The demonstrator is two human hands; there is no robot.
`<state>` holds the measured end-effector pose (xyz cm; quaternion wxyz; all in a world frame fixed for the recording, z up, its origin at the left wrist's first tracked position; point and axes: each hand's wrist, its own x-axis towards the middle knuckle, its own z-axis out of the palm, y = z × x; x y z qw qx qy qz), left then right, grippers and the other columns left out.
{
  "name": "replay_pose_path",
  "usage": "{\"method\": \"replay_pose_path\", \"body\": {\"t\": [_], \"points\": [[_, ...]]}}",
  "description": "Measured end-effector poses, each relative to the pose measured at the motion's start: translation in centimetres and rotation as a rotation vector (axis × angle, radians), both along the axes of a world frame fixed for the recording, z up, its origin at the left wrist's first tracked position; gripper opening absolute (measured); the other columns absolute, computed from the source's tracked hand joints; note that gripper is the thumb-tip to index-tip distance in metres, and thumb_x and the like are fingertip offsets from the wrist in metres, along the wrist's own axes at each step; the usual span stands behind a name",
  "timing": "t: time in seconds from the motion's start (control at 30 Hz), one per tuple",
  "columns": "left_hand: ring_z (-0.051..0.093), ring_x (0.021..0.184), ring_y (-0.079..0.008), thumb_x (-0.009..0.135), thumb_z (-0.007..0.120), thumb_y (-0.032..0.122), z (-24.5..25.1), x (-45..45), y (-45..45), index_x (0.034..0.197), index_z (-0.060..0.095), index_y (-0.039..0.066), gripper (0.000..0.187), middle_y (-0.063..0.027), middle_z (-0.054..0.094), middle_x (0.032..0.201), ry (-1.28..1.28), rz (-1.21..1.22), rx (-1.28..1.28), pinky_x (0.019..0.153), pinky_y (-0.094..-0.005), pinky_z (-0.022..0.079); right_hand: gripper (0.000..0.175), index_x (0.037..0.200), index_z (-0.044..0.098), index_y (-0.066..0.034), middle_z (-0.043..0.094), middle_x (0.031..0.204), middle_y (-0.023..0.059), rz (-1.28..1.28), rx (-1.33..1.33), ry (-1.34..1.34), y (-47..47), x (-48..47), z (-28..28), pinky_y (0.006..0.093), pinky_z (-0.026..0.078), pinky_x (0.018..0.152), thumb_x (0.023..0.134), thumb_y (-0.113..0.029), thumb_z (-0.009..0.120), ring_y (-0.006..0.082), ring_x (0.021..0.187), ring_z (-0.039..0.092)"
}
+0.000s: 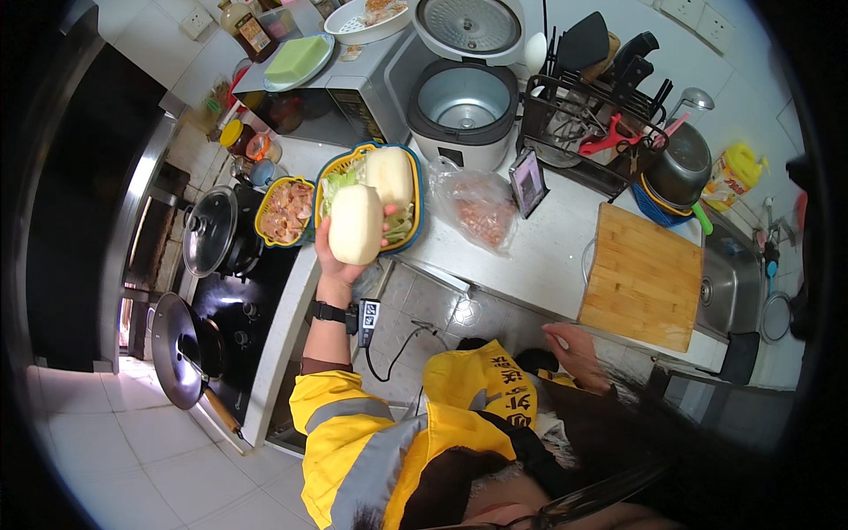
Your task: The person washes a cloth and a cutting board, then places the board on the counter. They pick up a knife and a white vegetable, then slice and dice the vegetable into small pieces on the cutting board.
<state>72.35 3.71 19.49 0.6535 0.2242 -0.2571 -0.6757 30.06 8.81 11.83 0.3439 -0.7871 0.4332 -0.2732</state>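
My left hand [334,262] is wrapped around a peeled pale root vegetable [356,224], lifted over the near side of a yellow-and-blue plastic basket [416,228]. A second peeled root vegetable [389,175] rests in that basket among leafy green cabbage pieces [401,225]. Just left of it is a smaller yellow basket [260,222] of raw cut meat [286,211]. My right hand [578,356] hangs in front of my body, below the counter edge, fingers loosely apart with nothing seen in them. Near it on the counter lies a wooden cutting board [642,275].
A bag of minced meat [480,215] and a propped phone [528,183] stand mid-counter. Behind are an open rice cooker [462,142], a microwave [311,109] and a knife-and-utensil rack [583,126]. The sink [729,291] is right; a wok [175,351] and lidded pot [212,228] are left.
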Motion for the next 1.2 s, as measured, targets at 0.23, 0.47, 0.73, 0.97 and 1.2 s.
{"method": "replay_pose_path", "body": {"t": [0.23, 0.47, 0.73, 0.97, 1.2], "points": [[0.053, 0.085, -0.0281, 0.076, 0.048, 0.059, 0.7, -13.3, 1.8, 0.137, 0.017, 0.003, 0.089, -0.0304, 0.043, 0.117, 0.239, -0.116, -0.044, 0.064, -0.0346, 0.051, 0.014, 0.091, 0.062, -0.0047, 0.062, 0.087, 0.0107, 0.101, -0.017, -0.015, -0.3, -6.6, -0.3, 0.0346, 0.048, 0.067, 0.078, -0.009, 0.058, 0.0293, 0.078, 0.059], [0.06, 0.082, -0.0293, 0.079, 0.043, 0.057, -3.9, -31.8, 4.5, 0.131, 0.027, 0.004, 0.076, -0.0259, 0.048, 0.112, -0.073, -0.078, 0.139, 0.051, -0.0365, 0.055, 0.013, 0.091, 0.062, -0.0056, 0.063, 0.089, 0.0108, 0.207, 0.045, -0.081, -1.6, -20.5, -1.7, 0.0343, 0.048, 0.069, 0.08, -0.011, 0.059, 0.0292, 0.08, 0.059], [0.049, 0.098, -0.0341, 0.063, 0.071, 0.028, -10.1, -52.5, -1.4, 0.124, 0.04, 0.008, 0.071, -0.0169, 0.049, 0.111, -1.743, 0.143, -0.26, 0.083, -0.0395, 0.043, 0.012, 0.09, 0.063, -0.0043, 0.063, 0.087, 0.0119, 0.154, 0.04, -0.082, -1.4, -33.2, -2.1, 0.034, 0.049, 0.068, 0.08, -0.009, 0.058, 0.0299, 0.078, 0.06], [0.045, 0.092, -0.033, 0.059, 0.071, 0.028, -12.9, -58.4, -4.8, 0.131, 0.037, 0.015, 0.081, -0.0159, 0.045, 0.11, -2.007, 0.244, -0.356, 0.081, -0.0415, 0.039, 0.011, 0.089, 0.062, -0.0009, 0.063, 0.085, 0.014, 0.125, 0.088, -0.095, -0.4, -37.8, -2.8, 0.0328, 0.048, 0.068, 0.08, -0.006, 0.059, 0.0286, 0.078, 0.061], [0.04, 0.11, -0.0419, 0.063, 0.071, 0.041, -13.7, -57.2, -4.2, 0.137, 0.028, 0.019, 0.089, -0.0259, 0.033, 0.129, -1.936, 0.114, -0.434, 0.095, -0.0458, 0.034, 0.01, 0.087, 0.063, -0.0024, 0.063, 0.082, 0.0127, 0.16, 0.074, -0.068, -2.1, -38.2, -3.5, 0.0325, 0.048, 0.067, 0.079, -0.008, 0.059, 0.0287, 0.076, 0.061]]}}
